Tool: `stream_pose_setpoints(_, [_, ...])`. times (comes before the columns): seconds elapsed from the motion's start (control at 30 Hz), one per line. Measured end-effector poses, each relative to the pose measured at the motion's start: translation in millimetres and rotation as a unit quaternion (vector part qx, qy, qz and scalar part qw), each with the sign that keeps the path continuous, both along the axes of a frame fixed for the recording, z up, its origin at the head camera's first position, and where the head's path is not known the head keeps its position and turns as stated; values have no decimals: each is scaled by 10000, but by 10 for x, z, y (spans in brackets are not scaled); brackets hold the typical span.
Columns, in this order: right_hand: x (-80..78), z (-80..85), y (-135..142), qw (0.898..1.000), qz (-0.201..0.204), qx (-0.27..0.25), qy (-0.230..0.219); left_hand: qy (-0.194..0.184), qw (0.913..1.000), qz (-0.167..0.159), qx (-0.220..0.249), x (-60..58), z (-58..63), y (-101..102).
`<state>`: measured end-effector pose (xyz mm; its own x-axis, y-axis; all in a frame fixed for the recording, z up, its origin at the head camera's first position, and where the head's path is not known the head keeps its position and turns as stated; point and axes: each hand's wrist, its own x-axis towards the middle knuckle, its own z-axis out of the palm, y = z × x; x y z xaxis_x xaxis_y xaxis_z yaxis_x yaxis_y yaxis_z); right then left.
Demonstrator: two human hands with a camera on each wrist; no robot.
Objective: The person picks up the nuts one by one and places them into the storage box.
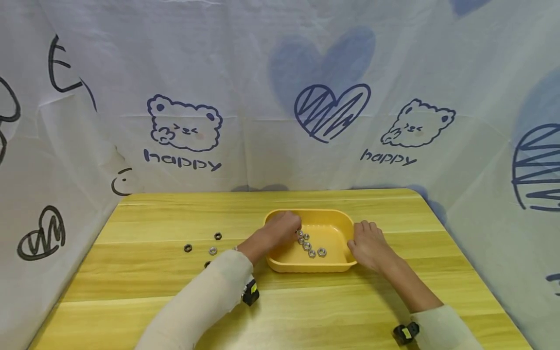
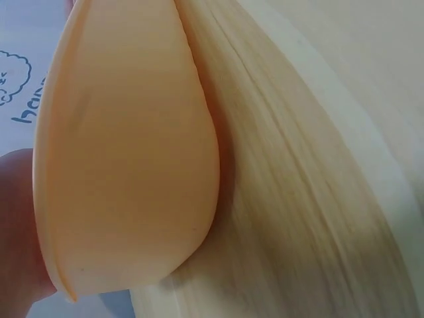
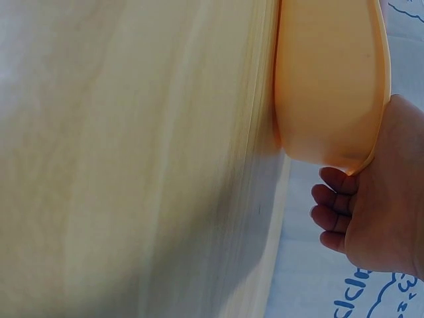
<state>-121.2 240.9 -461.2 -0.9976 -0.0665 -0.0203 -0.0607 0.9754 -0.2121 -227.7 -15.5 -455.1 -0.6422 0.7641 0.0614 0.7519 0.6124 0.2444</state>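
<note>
A yellow plastic tray with raised walls rests on the wooden table. In it lie several silver hex nuts. My left hand reaches over the tray's left wall, fingers curled down right beside the uppermost nuts. Its fingertips are hidden, so I cannot tell whether they pinch a nut. The left wrist view shows mostly the tray's outer wall, with part of that hand behind the rim. On the opposite side, my right hand grips the tray's right end, thumb over the rim and fingers curled outside.
Left of the tray, loose nuts lie on the table: a dark nut, another dark nut, a silver nut, and one partly hidden by the left sleeve. A printed white cloth hangs behind the table.
</note>
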Motion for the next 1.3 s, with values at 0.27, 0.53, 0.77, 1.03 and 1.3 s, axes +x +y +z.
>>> stream_pose_setpoints(0.27, [0,-5,-6,10000,1,-8,40,-611,9980,142,-23,5,10,-17])
stream_pose_setpoints(0.53, [5,21,-7,10000,5,-35,-92,-804,9964,253,-26,38,58,-28])
stream_pose_setpoints(0.77, [-3,37,1,9999,32,-19,-103,-588,9981,164,-73,66,102,-38])
stream_pose_setpoints(1.03, [-13,26,5,9999,9,-11,-159,30,10000,57,-4,95,102,-88])
stream_pose_setpoints(1.3, [24,9,8,9999,92,25,80,816,9966,-67,-133,134,98,-172])
